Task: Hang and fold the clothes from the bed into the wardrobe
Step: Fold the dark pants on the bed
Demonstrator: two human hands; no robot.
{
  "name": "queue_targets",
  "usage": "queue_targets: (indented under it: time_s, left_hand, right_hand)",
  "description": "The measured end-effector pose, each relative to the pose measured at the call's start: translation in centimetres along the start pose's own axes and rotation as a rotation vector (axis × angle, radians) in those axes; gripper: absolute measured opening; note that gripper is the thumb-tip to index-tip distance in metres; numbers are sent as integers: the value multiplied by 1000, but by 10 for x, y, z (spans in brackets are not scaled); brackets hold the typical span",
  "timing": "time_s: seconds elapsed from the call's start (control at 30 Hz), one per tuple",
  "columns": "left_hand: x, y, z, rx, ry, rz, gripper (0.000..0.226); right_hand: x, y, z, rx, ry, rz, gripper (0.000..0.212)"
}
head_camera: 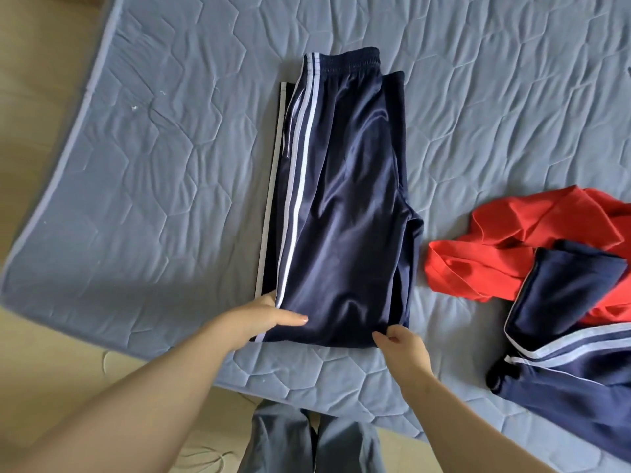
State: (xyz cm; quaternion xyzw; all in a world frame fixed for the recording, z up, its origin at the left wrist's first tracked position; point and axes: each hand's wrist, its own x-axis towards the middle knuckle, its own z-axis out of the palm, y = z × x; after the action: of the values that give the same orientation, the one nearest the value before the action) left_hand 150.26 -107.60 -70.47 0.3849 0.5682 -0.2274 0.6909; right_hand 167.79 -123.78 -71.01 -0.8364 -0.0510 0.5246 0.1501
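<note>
Navy track pants (341, 199) with white side stripes lie folded lengthwise on the blue quilted bed (153, 182), waistband at the far end. My left hand (263, 317) grips the near left corner of the fold, thumb on top and fingers under the cloth. My right hand (403, 349) pinches the near right corner of the pants. A red garment (505, 247) lies crumpled at the right, with another navy striped garment (566, 339) draped over it.
The bed's near edge runs just in front of my legs (307, 442). A beige floor (41, 80) shows to the left and below the mattress. The wardrobe is out of view.
</note>
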Motion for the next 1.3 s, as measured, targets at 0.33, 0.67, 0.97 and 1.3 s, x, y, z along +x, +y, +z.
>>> queue_targets:
  time_s: [0.33, 0.67, 0.97, 1.3]
  left_hand:
    - [-11, -16, -14, 167, 129, 85, 43]
    - [-2, -58, 13, 390, 586, 106, 32]
    - [-10, -60, 16, -409, 393, 104, 9]
    - [-18, -77, 6, 81, 372, -19, 19]
  right_hand:
    - [-11, 10, 0, 342, 30, 17, 17]
    - [-11, 18, 1, 231, 85, -3, 20]
    - [-8, 6, -8, 446, -15, -19, 30]
    - [-18, 23, -10, 357, -170, 212, 12]
